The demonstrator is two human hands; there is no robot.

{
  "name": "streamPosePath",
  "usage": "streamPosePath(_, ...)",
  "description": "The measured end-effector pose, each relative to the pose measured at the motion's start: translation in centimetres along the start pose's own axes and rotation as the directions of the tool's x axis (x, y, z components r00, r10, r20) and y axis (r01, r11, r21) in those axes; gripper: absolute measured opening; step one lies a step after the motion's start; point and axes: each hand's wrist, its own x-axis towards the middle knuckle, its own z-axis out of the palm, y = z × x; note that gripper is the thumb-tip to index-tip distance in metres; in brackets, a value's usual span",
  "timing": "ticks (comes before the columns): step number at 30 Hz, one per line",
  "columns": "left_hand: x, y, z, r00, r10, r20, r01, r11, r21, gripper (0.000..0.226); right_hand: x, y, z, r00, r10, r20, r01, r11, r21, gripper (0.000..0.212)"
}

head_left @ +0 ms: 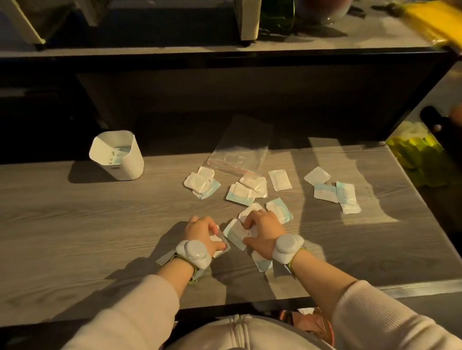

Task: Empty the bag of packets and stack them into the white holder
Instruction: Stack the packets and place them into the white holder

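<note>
**Packets Spread on the Counter, Both Hands on the Near Group**

We see the packets [240, 193] lying loose on the wood-grain counter [66, 239], white with pale blue edges, in several small groups. One group lies just in front of the bag's mouth, a second group sits to the right [335, 192], well apart from the first, and a third group lies nearest the person, under and between the hands.

We see the left hand [203, 234] with its grip curled narrowly around a small bundle of packets [217, 240], thumb and fingers pressing it. The right hand [263, 232] rests on the near group, fingers bent down onto a packet [234, 232] that lies between the two hands; we cannot tell whether its grip is closed on that packet or only pressing it against the counter. One more packet [261, 262] shows beneath the right wrist.

The clear bag [240, 150] with a red seal strip lies flat behind the packets, apparently empty.

The white holder [118, 156] stands upright at the far left of the counter, well apart from the hands, with some packets already inside.

Both wrists carry a white rounded device [192, 253] on a strap.
</note>
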Motion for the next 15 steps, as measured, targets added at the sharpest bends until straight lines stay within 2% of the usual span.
streamPosePath(3,-0.1,-0.4,-0.3,1.000,-0.006,-0.017,0.006,1.000,0.007,0.049,0.1,-0.2,0.1,1.000,-0.025,-0.015,0.026,0.998,0.057,0.028)
streamPosePath(6,0.0,-0.7,-0.7,0.996,-0.071,0.059,0.068,0.996,0.051,0.059,0.1,-0.5,0.1,0.999,-0.039,-0.025,0.042,0.990,0.134,0.026)
streamPosePath(7,0.1,-0.7,-0.9,0.993,-0.088,0.080,0.081,0.994,0.079,0.057,0.1,-0.6,0.0,0.998,-0.043,-0.038,0.048,0.988,0.149,0.020)
streamPosePath(10,0.1,-0.5,-1.5,0.990,-0.085,0.113,0.068,0.987,0.147,0.043,0.0,-1.2,-0.7,0.999,-0.018,-0.044,0.026,0.980,0.195,0.020)
streamPosePath(12,0.3,-0.7,-1.8,0.993,-0.052,0.110,0.036,0.989,0.145,0.030,0.0,-1.1,-1.1,1.000,0.029,-0.007,-0.026,0.964,0.266,0.017)
streamPosePath(15,0.6,-1.1,-2.0,0.996,0.002,0.084,-0.009,0.997,0.076,0.024,0.1,-1.1,-1.5,0.995,0.100,0.003,-0.093,0.914,0.395,0.019)
